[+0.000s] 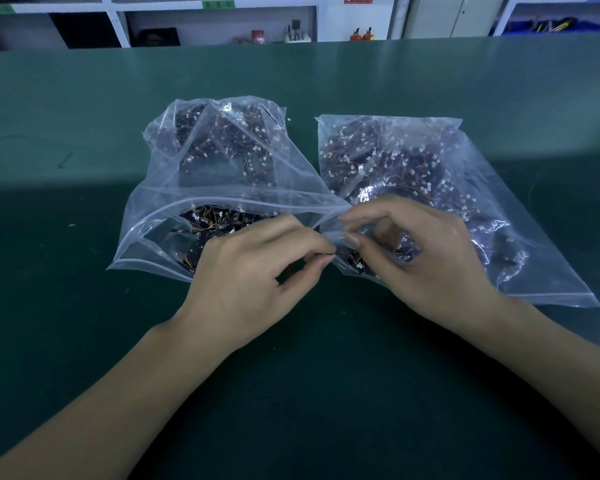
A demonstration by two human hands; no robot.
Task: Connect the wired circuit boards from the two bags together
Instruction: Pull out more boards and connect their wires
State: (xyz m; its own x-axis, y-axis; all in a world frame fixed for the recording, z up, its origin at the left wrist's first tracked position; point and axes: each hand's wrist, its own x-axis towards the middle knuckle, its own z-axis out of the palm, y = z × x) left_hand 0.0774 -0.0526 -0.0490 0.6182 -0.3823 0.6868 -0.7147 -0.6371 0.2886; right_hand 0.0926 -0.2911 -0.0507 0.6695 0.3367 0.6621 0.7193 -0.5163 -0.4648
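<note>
Between the two clear bags, left bag gaping and right bag lying flat on the green table, the hands meet. A small dark wired piece is pinched by the left hand; the right hand is curled, thumb and forefinger closing near it. Mating seems under way; connector alignment is called for next.
</note>
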